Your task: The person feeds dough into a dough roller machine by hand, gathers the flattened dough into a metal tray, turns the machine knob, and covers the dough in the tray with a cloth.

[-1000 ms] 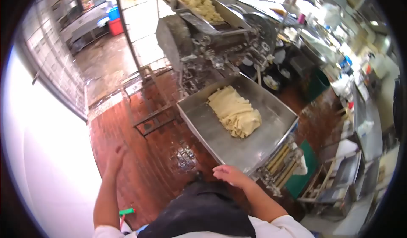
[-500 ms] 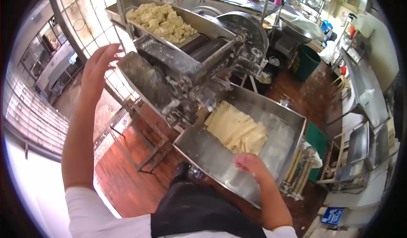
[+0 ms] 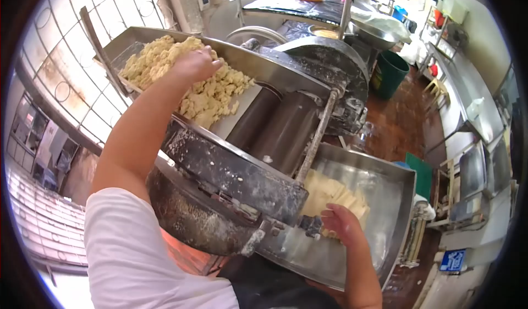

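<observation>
My left hand (image 3: 196,67) reaches into the crumbly yellow dough (image 3: 159,61) heaped in the machine's upper tray. Its fingers look curled against the dough, with the fingertips partly hidden. Beside the heap, dark rollers (image 3: 280,127) of the dough sheeter lie at the tray's lower end. Below them, a folded sheet of smooth dough (image 3: 335,194) rests in a metal catch tray (image 3: 385,221). My right hand (image 3: 341,223) is over the near edge of that sheet, fingers apart and holding nothing; whether it touches the dough I cannot tell.
A metal bar (image 3: 319,135) crosses beside the rollers. The flour-dusted machine housing (image 3: 231,166) stands close in front of me. Behind the machine is a green bin (image 3: 389,75). Metal counters (image 3: 473,111) run along the right wall, and a barred window (image 3: 104,23) is at the left.
My left hand has moved from the air beside the machine into the crumbly dough. The view has shifted closer to the upper tray. My right hand remains by the folded sheet.
</observation>
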